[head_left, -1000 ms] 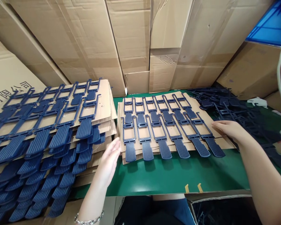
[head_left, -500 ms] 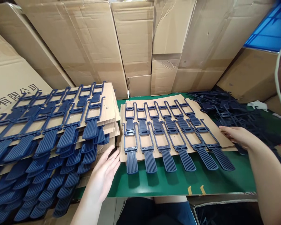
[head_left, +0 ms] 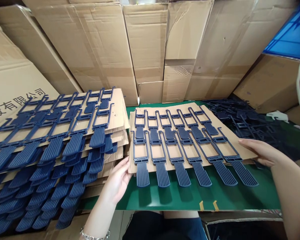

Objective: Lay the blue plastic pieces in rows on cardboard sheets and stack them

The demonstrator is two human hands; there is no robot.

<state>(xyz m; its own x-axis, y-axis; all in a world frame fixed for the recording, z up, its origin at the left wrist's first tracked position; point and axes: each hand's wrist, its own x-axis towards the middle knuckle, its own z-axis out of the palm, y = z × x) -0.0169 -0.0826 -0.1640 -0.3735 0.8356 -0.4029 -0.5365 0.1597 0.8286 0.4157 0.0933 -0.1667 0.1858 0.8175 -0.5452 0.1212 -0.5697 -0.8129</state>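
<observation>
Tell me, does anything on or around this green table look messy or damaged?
One thing stands out: the dark parts at the right lie in a jumbled heap, while the blue pieces on the cardboard sheet in the middle sit in two rows. I see no spill or obvious damage.

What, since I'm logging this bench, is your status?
Left hand at cardboard sheet, left edge; right hand at right edge. Twelve blue parts on it, two rows. Stacked sheets close by left; dark heap right.
</observation>
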